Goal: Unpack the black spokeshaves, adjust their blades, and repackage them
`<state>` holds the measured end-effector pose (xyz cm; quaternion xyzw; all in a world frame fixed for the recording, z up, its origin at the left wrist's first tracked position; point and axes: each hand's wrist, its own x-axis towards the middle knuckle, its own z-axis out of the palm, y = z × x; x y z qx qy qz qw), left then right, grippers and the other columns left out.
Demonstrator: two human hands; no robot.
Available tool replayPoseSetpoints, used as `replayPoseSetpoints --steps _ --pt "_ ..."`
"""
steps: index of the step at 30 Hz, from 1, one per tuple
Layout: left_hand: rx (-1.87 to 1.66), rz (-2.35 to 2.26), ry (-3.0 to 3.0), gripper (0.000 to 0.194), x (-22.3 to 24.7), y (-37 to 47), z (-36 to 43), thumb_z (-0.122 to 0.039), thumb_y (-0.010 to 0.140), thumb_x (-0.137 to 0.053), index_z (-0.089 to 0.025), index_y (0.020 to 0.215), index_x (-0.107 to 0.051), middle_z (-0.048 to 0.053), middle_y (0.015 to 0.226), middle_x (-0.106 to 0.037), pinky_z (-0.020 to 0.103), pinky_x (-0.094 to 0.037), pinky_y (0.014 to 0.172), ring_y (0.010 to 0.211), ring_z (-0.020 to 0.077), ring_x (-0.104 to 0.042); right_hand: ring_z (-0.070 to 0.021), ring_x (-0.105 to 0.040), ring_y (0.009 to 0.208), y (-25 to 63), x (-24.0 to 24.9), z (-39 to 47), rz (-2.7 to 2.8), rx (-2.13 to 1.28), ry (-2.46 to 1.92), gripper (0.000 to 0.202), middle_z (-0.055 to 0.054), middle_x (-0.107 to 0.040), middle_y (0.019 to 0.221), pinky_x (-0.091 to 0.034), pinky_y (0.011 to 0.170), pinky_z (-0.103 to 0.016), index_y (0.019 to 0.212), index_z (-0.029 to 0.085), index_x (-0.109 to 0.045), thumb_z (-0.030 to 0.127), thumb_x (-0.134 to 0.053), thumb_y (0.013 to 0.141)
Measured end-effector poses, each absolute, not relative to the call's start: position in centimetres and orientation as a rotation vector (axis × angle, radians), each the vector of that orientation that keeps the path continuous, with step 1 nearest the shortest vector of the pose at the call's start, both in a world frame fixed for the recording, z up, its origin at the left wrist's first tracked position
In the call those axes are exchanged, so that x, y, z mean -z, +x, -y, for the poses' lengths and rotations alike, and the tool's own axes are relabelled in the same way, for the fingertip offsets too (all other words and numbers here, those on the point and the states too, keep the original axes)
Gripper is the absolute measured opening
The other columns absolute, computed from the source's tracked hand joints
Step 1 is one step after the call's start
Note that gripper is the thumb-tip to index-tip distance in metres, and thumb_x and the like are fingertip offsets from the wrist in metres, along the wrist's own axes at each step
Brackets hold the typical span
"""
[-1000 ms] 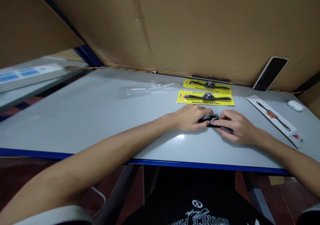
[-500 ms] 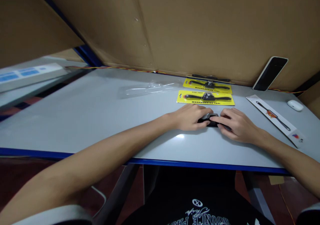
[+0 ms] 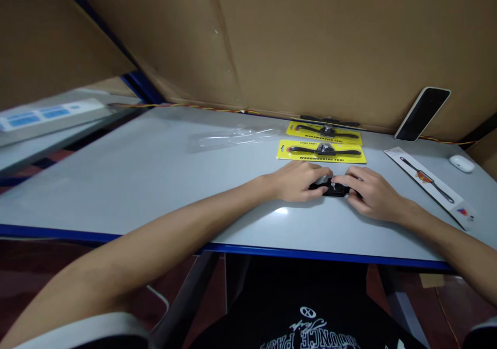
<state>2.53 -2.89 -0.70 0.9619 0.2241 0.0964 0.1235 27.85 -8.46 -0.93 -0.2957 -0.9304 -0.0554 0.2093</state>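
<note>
A black spokeshave lies low over the grey table, with a small silver screw showing at its middle. My left hand is closed around its left handle, thumb in front and fingers behind. On the other side, my right hand holds the right end, its index finger reaching over the body near the screw. Just beyond my hands are two yellow cards marked as woodworking tools, the nearer card and the farther card, each with a black spokeshave on it.
Clear plastic packaging lies left of the cards. A white box with a tool picture is at the right, near a white case. A phone leans on the cardboard wall. Another long box sits far left.
My right index finger has drawn back to the right, uncovering the middle of the spokeshave and its silver screw. My left hand keeps its hold. The view has shifted slightly.
</note>
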Motion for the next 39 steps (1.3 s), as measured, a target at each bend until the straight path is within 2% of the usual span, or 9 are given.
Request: replayPoseSetpoints --steps 5,11,15,23,29,39 --pt "-0.254 -0.677 2.818 0.046 0.56 2.55 2.97 -0.038 0.095 -0.038 -0.015 0.126 -0.062 0.013 0.106 -0.075 0.038 -0.047 0.070 0.083 0.0258 -0.067 -0.0223 -0.059 0.088 28.19 1.13 8.28 2.564 -0.007 -0.877 0.042 -0.007 -0.062 0.102 -0.051 0.078 -0.037 0.127 0.022 -0.060 0.007 -0.047 0.090" --pt "-0.281 -0.645 2.820 0.041 0.61 2.50 2.86 -0.034 0.098 -0.035 -0.016 0.122 -0.062 0.011 0.105 -0.075 0.037 -0.048 0.072 0.083 0.0245 -0.067 -0.0233 -0.062 0.089 28.32 1.20 8.19 2.560 -0.050 -0.894 0.037 -0.008 -0.065 0.103 -0.053 0.079 -0.039 0.121 0.021 -0.058 0.009 -0.049 0.087" --pt "-0.307 -0.623 2.825 0.038 0.69 2.46 2.78 -0.031 0.100 -0.030 -0.017 0.114 -0.062 0.011 0.099 -0.074 0.037 -0.047 0.068 0.079 0.0230 -0.066 -0.0224 -0.061 0.086 28.31 1.17 8.28 2.573 -0.033 -0.885 0.045 -0.006 -0.065 0.099 -0.051 0.078 -0.038 0.135 0.023 -0.057 0.011 -0.049 0.091" --pt "-0.280 -0.651 2.828 0.036 0.73 2.48 2.85 -0.040 0.100 -0.036 -0.016 0.112 -0.061 0.012 0.101 -0.074 0.037 -0.045 0.067 0.080 0.0241 -0.065 -0.0222 -0.059 0.089 28.08 1.05 8.45 2.594 -0.070 -0.883 0.049 -0.006 -0.064 0.101 -0.050 0.080 -0.039 0.144 0.024 -0.055 0.014 -0.048 0.097" --pt "-0.288 -0.645 2.831 0.036 0.65 2.51 2.83 -0.039 0.100 -0.035 -0.017 0.113 -0.060 0.012 0.101 -0.074 0.037 -0.046 0.068 0.080 0.0238 -0.066 -0.0224 -0.060 0.090 28.01 1.07 8.33 2.554 -0.165 -0.877 0.051 -0.006 -0.063 0.099 -0.052 0.081 -0.039 0.145 0.026 -0.055 0.012 -0.048 0.096" --pt "-0.277 -0.653 2.812 0.041 0.68 2.45 2.85 -0.040 0.099 -0.035 -0.015 0.118 -0.062 0.012 0.104 -0.074 0.039 -0.047 0.070 0.083 0.0250 -0.067 -0.0243 -0.060 0.097 27.93 0.80 8.80 2.610 -0.197 -0.942 0.051 -0.008 -0.063 0.108 -0.050 0.089 -0.043 0.147 0.026 -0.053 0.013 -0.047 0.098"
